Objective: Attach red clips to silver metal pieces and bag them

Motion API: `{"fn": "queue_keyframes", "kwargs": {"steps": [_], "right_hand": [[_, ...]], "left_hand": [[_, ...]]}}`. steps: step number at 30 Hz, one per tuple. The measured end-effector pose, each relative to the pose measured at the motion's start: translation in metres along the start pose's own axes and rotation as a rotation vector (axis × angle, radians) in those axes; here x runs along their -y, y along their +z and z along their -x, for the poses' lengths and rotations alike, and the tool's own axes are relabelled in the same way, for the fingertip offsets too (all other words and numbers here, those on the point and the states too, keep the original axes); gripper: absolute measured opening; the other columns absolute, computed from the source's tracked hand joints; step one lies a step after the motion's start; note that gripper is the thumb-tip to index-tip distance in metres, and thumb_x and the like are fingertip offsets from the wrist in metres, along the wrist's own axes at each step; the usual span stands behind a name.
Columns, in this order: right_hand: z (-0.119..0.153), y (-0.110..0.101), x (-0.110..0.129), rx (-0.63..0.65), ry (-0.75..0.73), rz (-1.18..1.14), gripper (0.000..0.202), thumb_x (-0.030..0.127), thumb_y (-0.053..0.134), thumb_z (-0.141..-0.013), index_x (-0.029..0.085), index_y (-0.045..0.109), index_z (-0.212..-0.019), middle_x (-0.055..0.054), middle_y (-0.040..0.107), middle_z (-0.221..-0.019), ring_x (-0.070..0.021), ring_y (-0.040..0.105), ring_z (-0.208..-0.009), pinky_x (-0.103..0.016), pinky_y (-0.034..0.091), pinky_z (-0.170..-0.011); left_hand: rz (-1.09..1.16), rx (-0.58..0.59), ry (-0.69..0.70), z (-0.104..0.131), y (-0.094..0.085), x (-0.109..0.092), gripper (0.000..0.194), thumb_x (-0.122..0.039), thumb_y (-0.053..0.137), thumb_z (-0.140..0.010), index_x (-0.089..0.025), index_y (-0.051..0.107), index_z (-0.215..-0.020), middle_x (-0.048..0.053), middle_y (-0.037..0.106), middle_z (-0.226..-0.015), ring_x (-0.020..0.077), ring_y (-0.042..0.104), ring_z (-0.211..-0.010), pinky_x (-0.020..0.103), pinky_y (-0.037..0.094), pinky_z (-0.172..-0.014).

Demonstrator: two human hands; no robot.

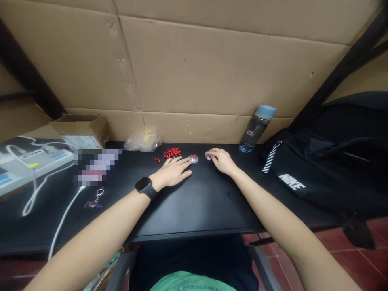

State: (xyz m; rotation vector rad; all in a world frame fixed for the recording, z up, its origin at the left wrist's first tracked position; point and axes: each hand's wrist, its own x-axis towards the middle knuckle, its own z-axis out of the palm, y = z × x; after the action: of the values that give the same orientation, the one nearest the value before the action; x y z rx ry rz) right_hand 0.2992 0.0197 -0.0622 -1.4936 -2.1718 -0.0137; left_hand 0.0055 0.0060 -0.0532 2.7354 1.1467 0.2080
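My left hand, with a dark smartwatch on its wrist, lies flat on the black table, fingers stretched out. Its fingertips touch a small, round, shiny dish-like piece with a bit of red in it. A pile of small red looped cords lies just beyond that hand, with a single red loop apart to its left. To the right, the fingers of my right hand are closed on a small round silvery piece, partly hidden by them.
Along the cardboard wall stand an open cardboard box, a clear plastic bag and a blue-capped bottle. A black backpack occupies the right side. At left are a power strip, a white cable and a keychain charm.
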Motion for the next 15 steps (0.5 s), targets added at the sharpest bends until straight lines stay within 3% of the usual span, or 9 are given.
{"fn": "queue_keyframes", "kwargs": {"steps": [15], "right_hand": [[-0.0028, -0.0016, -0.0013, -0.031, -0.042, -0.124, 0.029, 0.015, 0.053, -0.096, 0.024, 0.073, -0.115, -0.007, 0.074, -0.119, -0.0227, 0.068, -0.114, -0.040, 0.051, -0.104]], "left_hand": [[0.009, -0.005, -0.001, -0.0009, 0.0023, 0.0020, 0.062, -0.063, 0.030, -0.103, -0.038, 0.031, -0.159, 0.001, 0.032, -0.166, 0.0384, 0.026, -0.153, 0.063, 0.022, -0.120]]}}
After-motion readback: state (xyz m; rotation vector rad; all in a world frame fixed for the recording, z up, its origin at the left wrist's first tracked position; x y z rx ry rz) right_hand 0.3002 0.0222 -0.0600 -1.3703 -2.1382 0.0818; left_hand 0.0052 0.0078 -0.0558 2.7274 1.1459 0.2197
